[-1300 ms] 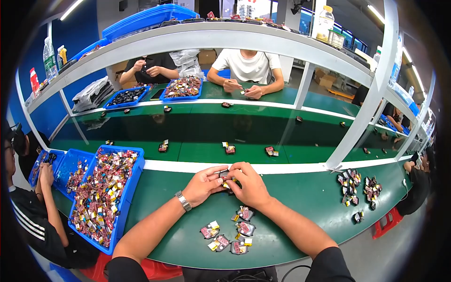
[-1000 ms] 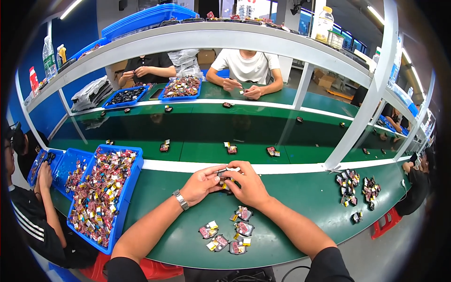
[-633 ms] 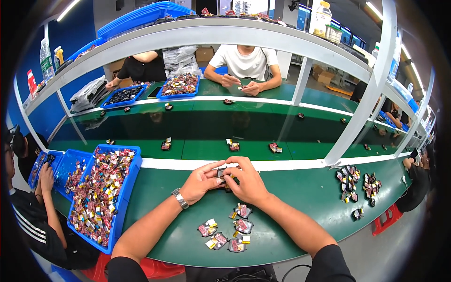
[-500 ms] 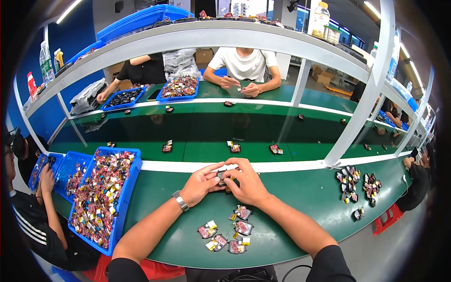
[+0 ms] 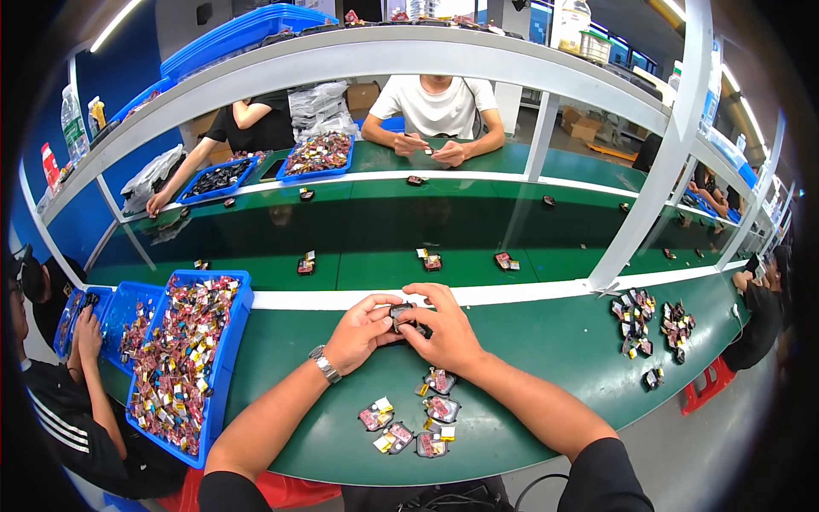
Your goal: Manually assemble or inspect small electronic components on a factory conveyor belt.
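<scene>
Both hands meet above the green table near its white far edge, closed around one small black plastic casing (image 5: 403, 317). My left hand (image 5: 360, 336), with a metal-band watch at the wrist, grips its left side between thumb and fingers. From the right, my right hand (image 5: 445, 333) pinches it, the index finger arched over the top. Fingers hide much of the casing, so its inside cannot be made out. Just below the hands lie several similar black casings with red circuit boards and yellow-and-white pieces (image 5: 441, 409), in a loose cluster.
At left, a blue tray (image 5: 243, 328) is heaped with red, yellow and white small electronic parts. More casing assemblies (image 5: 633, 324) lie at right. Beyond the white rail, a green conveyor (image 5: 367, 273) carries spaced assemblies under a grey shelf frame (image 5: 682, 154). Other people sit opposite and alongside.
The casing has been turned slightly and shows more of its black surface between my fingers. The view has shifted a little. A person's arm across the conveyor reaches farther left.
</scene>
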Tool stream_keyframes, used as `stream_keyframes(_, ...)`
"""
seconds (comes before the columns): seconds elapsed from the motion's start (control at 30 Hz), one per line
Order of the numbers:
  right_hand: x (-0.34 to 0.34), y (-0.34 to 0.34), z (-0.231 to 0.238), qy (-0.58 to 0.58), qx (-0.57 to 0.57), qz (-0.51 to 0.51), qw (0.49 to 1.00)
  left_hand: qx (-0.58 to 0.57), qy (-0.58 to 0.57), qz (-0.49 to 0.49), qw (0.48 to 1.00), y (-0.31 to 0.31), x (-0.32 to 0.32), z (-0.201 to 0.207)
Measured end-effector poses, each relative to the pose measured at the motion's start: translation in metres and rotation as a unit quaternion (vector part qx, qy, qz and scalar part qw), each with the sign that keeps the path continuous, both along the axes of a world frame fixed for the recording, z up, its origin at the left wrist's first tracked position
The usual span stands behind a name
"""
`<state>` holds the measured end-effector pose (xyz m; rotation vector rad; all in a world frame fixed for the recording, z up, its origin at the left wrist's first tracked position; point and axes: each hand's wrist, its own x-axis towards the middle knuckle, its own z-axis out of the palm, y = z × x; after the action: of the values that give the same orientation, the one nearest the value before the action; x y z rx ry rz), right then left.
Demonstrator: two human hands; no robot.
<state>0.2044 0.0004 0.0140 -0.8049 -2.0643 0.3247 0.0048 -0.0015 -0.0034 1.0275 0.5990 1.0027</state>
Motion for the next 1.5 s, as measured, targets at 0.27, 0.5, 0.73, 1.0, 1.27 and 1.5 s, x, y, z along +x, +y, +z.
stream_keyframes(0.27,-0.006,-0.006,0.000,0.006,0.048,-0.028,0.998,0.006,-0.010,-0.021,1.000,0.001,-0.001,-0.004)
stream_keyframes(0.5,-0.005,-0.007,0.001,0.007,0.055,-0.014,0.998,-0.002,-0.019,-0.012,1.000,0.002,-0.002,-0.006)
stream_keyframes(0.73,-0.004,-0.005,0.005,-0.028,0.101,-0.006,0.994,-0.002,-0.017,-0.004,1.000,-0.001,-0.001,-0.004)
stream_keyframes(1.0,-0.008,-0.008,0.000,0.040,0.034,-0.016,0.998,0.024,-0.035,-0.011,0.999,0.000,0.001,-0.005)
stream_keyframes(1.27,-0.010,-0.011,-0.006,0.076,-0.011,-0.033,0.996,0.033,-0.016,-0.002,0.999,-0.003,0.006,-0.003)
stream_keyframes(1.5,-0.012,-0.010,0.002,0.063,0.037,-0.034,0.997,0.049,-0.059,0.013,0.997,0.002,0.002,-0.007)
